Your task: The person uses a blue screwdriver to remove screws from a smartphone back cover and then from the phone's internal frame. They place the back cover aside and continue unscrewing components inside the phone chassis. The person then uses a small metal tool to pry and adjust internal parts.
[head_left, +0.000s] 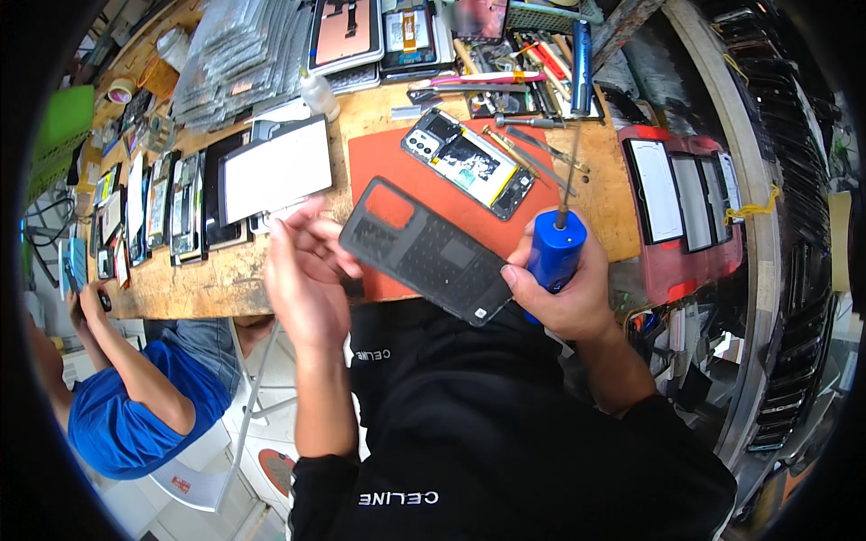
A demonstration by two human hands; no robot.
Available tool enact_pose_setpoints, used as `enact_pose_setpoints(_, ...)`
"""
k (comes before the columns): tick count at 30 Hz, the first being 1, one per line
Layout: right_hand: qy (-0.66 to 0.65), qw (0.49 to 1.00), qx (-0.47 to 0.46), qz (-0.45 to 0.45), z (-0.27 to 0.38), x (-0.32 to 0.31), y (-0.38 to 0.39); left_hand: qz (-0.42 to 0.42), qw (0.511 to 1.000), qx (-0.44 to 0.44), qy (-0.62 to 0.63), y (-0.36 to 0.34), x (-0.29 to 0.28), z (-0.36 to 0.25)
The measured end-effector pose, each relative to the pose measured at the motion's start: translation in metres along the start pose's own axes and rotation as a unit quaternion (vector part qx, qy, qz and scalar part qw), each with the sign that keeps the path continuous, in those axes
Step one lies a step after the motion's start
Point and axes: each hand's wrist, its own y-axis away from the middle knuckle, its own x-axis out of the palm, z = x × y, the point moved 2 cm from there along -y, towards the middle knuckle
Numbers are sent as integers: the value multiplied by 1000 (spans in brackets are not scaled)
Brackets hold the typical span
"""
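My right hand [568,288] grips a blue handheld tool [557,248] with a thin upright metal shaft, and its thumb pinches the lower right corner of a dark grey phone back cover [442,261] with a camera cutout. My left hand [307,279] is open, fingers loosely bent and apart, beside the cover's upper left end. An opened phone [465,162] with exposed inner parts lies on an orange mat [379,153], with small screwdrivers [510,153] and tweezers next to it.
The wooden bench [153,288] holds rows of phones [162,203], a white-screened tablet [275,169], stacked plastic sleeves [225,63], a bottle [320,97] and tools. A red case of panels [677,261] is at right, beside a metal post. A person in blue [144,401] works at lower left.
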Motion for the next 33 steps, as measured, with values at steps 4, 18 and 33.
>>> enact_pose_setpoints(4, 33, 994, -78, -66, -5, 8, -3, 176, 966, -117, -147, 62, 27, 46)
enact_pose_setpoints(18, 84, 966, 25, 244, -5, -3, 7, 147, 954, -56, -254, 38, 4, 21)
enact_pose_setpoints(33, 45, 985, 27, 167, -17, 3, 19, 213, 942, -21, -257, 46, 12, -4)
